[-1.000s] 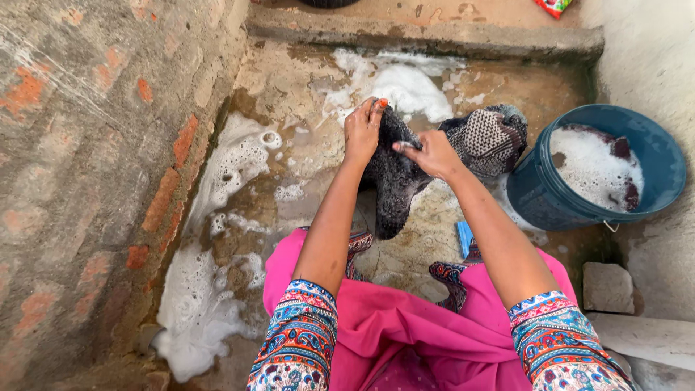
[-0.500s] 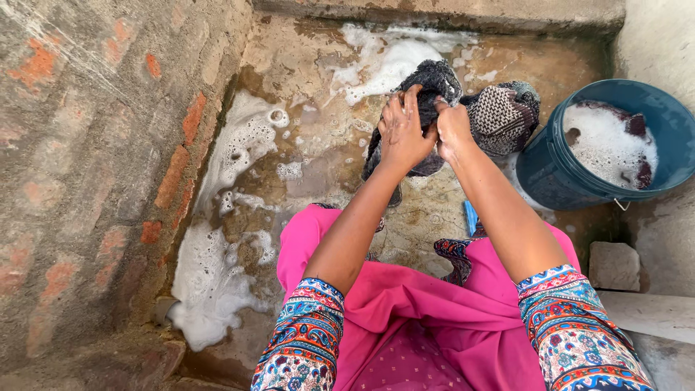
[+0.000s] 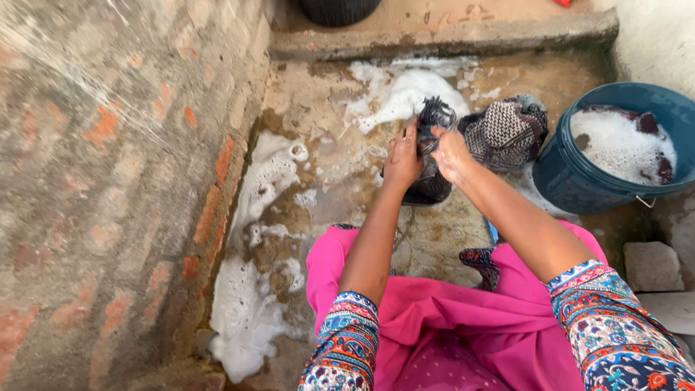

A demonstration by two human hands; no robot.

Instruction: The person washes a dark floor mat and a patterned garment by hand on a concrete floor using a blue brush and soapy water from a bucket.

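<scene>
Rough brick wall point(image 3: 108, 181) along the left, patches of white suds point(image 3: 246, 318) at its foot. Wet, stained concrete floor point(image 3: 318, 94) in the middle, more foam toward the raised ledge point(image 3: 441, 36) at the back. Left hand point(image 3: 402, 158) clenched around a dark wet cloth point(image 3: 433, 181), bunched up over the floor; right hand point(image 3: 450, 153) just beside, gripping the same cloth from the other side. Patterned garment point(image 3: 505, 130) heaped right behind, touching the cloth. Farther right, blue bucket point(image 3: 579, 181) full of foam and soaking clothes, against a pale wall point(image 3: 659, 43). Grey stone block point(image 3: 653, 266) below it.
</scene>
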